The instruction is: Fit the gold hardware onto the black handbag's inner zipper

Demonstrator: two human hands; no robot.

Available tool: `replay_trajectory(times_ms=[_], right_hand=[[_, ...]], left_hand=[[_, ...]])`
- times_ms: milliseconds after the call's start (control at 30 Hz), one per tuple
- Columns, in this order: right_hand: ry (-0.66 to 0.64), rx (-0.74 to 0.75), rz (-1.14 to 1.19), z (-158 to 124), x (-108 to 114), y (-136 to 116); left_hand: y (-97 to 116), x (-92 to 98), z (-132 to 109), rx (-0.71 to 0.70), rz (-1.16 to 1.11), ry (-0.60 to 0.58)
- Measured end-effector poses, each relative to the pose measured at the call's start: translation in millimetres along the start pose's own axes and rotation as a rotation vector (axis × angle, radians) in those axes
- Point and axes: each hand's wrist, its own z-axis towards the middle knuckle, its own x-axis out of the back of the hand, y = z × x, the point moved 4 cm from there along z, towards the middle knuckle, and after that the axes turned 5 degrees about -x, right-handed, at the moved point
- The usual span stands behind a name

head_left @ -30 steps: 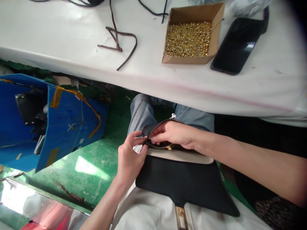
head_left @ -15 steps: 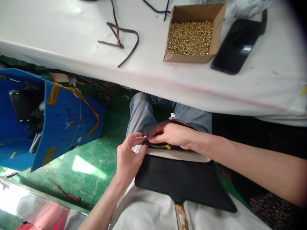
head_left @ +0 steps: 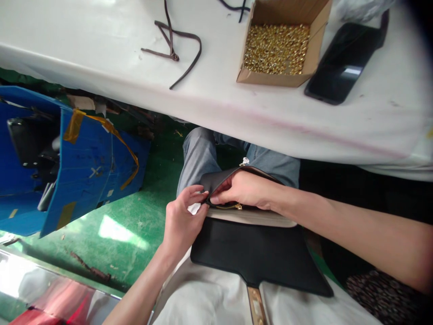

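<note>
A black leather handbag [head_left: 260, 257] lies on my lap below the table edge, its flap hanging toward me. My left hand [head_left: 181, 221] pinches the bag's left corner at the opening. My right hand [head_left: 245, 189] reaches across from the right, its fingers closed on the rim of the opening next to a gold zipper [head_left: 230, 206]. The fingertips of both hands almost meet at that corner. A cream-coloured edge [head_left: 250, 217] of the bag shows under my right hand.
A white table [head_left: 101, 40] stretches across above my knees. On it stand a cardboard box of small gold fittings [head_left: 277, 47], a black phone [head_left: 341, 63] and a brown strap [head_left: 179, 43]. A blue bin [head_left: 84, 167] stands on the green floor at left.
Both hands hold the same grip at the bag's corner. The view has shifted slightly, so the table things sit a little further right and up.
</note>
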Motion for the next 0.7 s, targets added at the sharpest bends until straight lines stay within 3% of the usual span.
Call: replay_trajectory(times_ms=[233, 433, 700], right_hand=[[0.061, -0.053, 0.062, 0.0, -6.4, -8.3], [0.090, -0.117, -0.019, 3.0, -7.5, 2.9], [0.059, -0.200, 0.096, 5.5, -8.7, 2.0]], left_hand=[[-3.7, 1.7, -0.8, -0.039, 0.027, -0.006], [-9.7, 3.8, -6.2, -0.021, 0.020, -0.027], [-10.4, 3.8, -7.2, -0.062, -0.009, 0.020]])
